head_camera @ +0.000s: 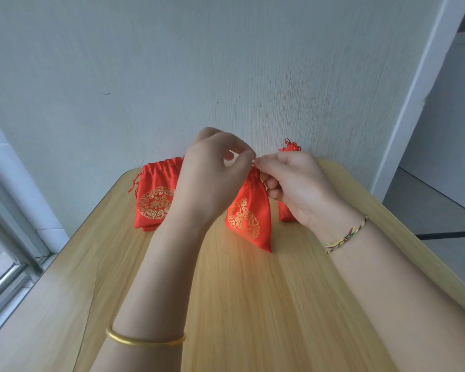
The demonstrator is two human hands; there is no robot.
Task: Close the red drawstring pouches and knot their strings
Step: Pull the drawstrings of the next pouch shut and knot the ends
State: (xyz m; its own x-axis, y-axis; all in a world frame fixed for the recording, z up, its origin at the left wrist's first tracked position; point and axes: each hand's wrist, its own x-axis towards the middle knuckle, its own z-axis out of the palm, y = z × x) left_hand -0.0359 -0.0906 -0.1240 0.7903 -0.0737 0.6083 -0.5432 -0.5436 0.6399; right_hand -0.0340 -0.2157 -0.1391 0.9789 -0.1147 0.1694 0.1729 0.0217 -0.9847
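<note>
A red drawstring pouch [249,218] with a gold pattern hangs above the wooden table, its neck gathered tight. My left hand [212,181] and my right hand [295,183] meet at its top, fingertips pinching the red strings just above the gathered neck. The strings themselves are mostly hidden by my fingers. A stack of red pouches [156,197] with open, loosely gathered tops lies at the back left of the table. Behind my right hand, another red pouch [286,214] shows, with a tangle of red strings [290,146] above it.
The wooden table [239,304] stands against a pale wall. A window frame [8,251] runs along the left. A white post and a grey floor lie to the right of the table's edge.
</note>
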